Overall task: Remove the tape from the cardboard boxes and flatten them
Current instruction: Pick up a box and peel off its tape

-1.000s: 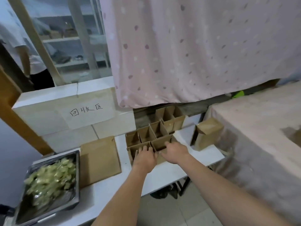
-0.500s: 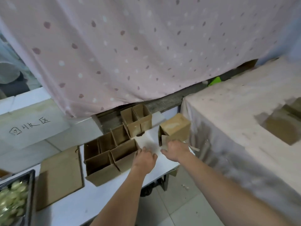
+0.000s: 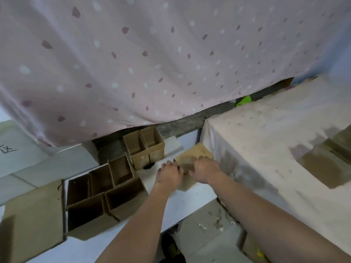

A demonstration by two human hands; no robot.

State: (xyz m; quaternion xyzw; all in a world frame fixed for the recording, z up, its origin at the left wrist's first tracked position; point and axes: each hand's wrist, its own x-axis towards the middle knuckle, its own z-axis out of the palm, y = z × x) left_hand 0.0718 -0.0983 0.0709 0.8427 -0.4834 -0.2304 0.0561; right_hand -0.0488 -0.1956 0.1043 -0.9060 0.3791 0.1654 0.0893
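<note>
White table (image 3: pixel 191 198), pink curtain (image 3: pixel 152 63) behind. Left hand (image 3: pixel 169 175) and right hand (image 3: pixel 204 170) both grip the closed box (image 3: pixel 191 155), which could slide off the near edge.

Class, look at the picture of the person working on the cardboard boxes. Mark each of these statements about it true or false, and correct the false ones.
1. Both hands are on the closed brown cardboard box at the table's right end. True: the left hand and the right hand touch it.
2. The open-topped brown cardboard boxes stand to the right of the hands. False: they stand to the left.
3. A pink spotted curtain hangs behind the white table. True.
4. The flat brown cardboard sheet lies on the floor. False: it lies on the table's left part.
</note>
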